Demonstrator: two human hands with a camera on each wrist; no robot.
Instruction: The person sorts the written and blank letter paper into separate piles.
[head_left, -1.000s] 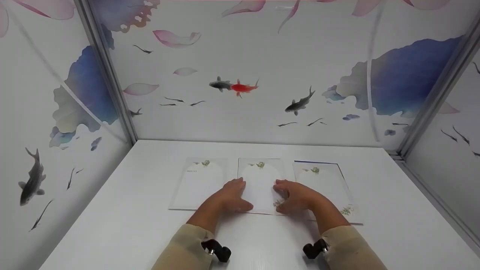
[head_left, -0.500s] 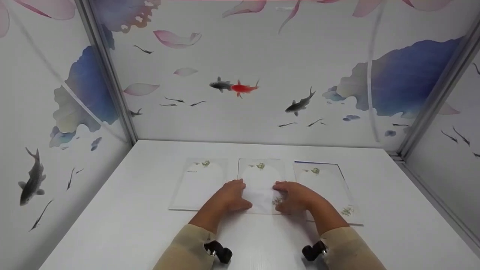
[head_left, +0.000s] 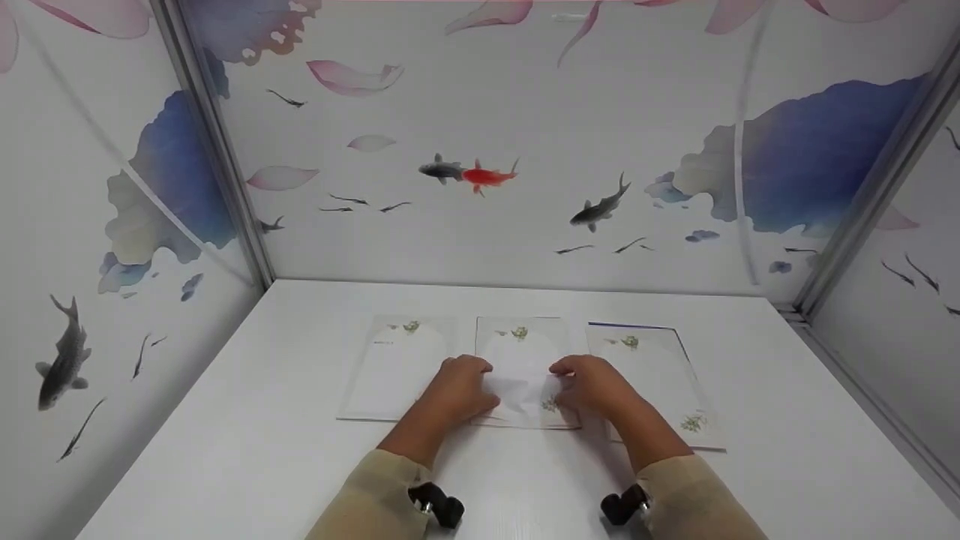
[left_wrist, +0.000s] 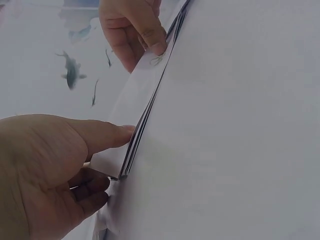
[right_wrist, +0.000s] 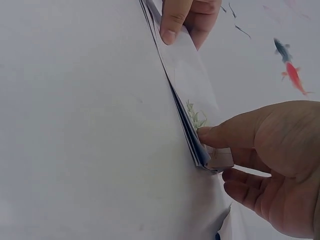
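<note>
Three thin stacks of printed white paper lie in a row on the white table in the head view. My hands work on the middle stack of paper [head_left: 519,349]. My left hand [head_left: 461,386] grips its left side and my right hand [head_left: 598,386] its right side. In the left wrist view, the left hand [left_wrist: 45,172] has its thumb on the top sheet, close to the layered near edge, with curled fingers at the side. The right wrist view shows the right hand [right_wrist: 282,162] likewise, thumb beside a printed green plant. Some fingertips are hidden by the paper.
A left stack of paper [head_left: 397,371] and a right stack of paper [head_left: 645,375], with a dark blue back edge, flank the middle one closely. White panels [head_left: 525,240] with painted fish and petals enclose the table [head_left: 225,442] at the back and sides.
Both hands have shifted only slightly, the thumbs drawing back a little from the middle. Creased shadows now show on the near half of the middle stack. The outer stacks have stayed put.
</note>
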